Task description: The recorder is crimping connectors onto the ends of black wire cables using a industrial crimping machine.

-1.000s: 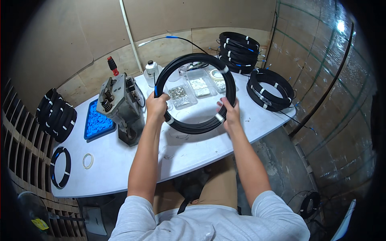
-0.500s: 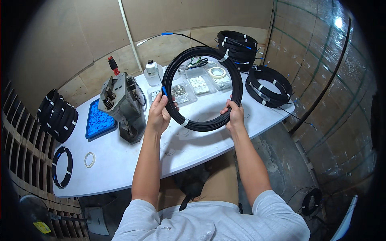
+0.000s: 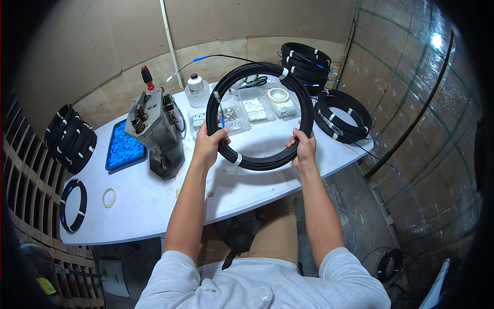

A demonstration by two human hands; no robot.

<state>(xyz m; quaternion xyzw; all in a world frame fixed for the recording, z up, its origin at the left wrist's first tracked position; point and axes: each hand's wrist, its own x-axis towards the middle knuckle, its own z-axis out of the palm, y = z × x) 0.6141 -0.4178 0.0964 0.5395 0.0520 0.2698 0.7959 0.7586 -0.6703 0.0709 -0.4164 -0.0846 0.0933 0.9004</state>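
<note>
Between my hands a coil of black cable [image 3: 304, 110] is raised above the white table, bound with white ties. My left hand [image 3: 208, 145] grips its lower left side, with a blue-sleeved cable end [image 3: 223, 121] by the thumb and forefinger. My right hand [image 3: 304, 148] is closed around the coil's lower right side. A loose cable end with a blue sleeve [image 3: 200, 58] arcs from the top of the coil out to the left, ending in a pale tip. Seen through the ring are clear plastic trays [image 3: 254, 106] of small parts and a roll of tape [image 3: 278, 95].
A metal press [image 3: 157, 131] stands left of the coil, beside a blue tray [image 3: 126, 147] of blue pieces. More black coils are stacked at the back right [image 3: 304, 67], right [image 3: 343, 117] and far left [image 3: 71, 139]. A white bottle [image 3: 195, 85] stands behind.
The blue-sleeved end at my left hand has shifted from the coil's outer left side into the ring. The loose upper end has swung left and down. Both hands keep their grip.
</note>
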